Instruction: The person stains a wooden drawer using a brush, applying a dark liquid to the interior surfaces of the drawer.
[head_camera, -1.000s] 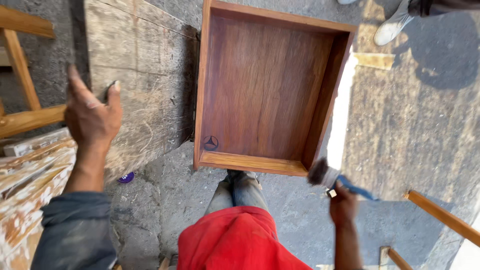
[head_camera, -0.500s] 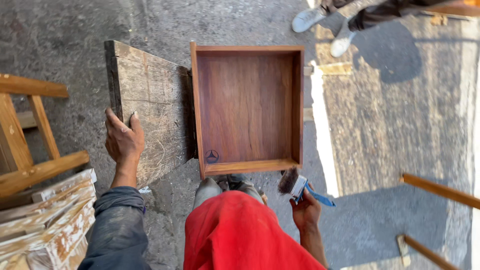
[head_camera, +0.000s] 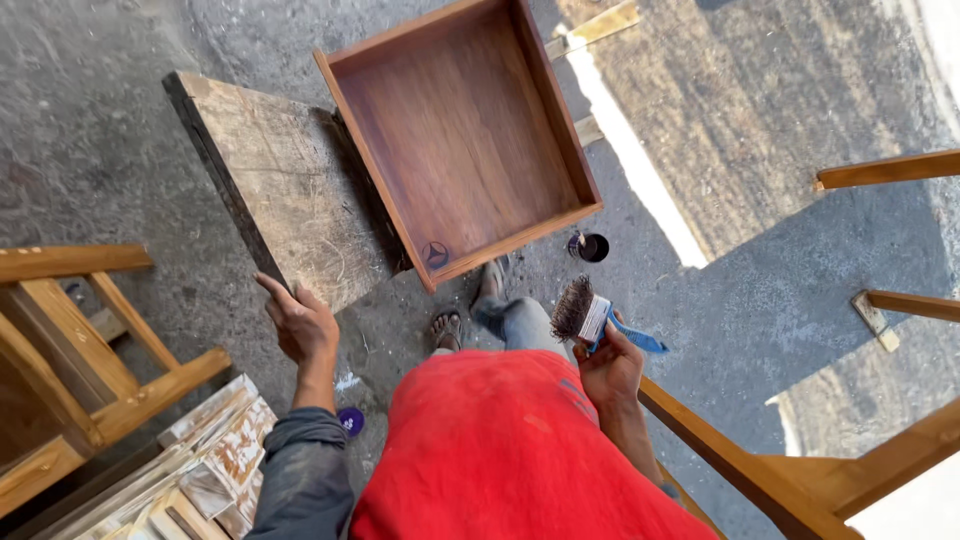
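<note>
Head view shows my left hand (head_camera: 300, 325) has slid down the weathered plank (head_camera: 280, 190), fingers spread on its near edge beside the stained drawer (head_camera: 465, 130) — right hand (head_camera: 610, 365) still gripping the wire brush (head_camera: 590, 315).

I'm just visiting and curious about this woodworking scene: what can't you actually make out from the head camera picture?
- The weathered grey wooden board: its right edge is hidden behind the brown wooden drawer box.
- The blue-handled paintbrush: its handle is partly covered by the right hand.
- The small dark round container: too small to tell its contents.
- The pale wooden frame: cut off by the left edge.
- The left hand: whether it touches the board is unclear.
</note>
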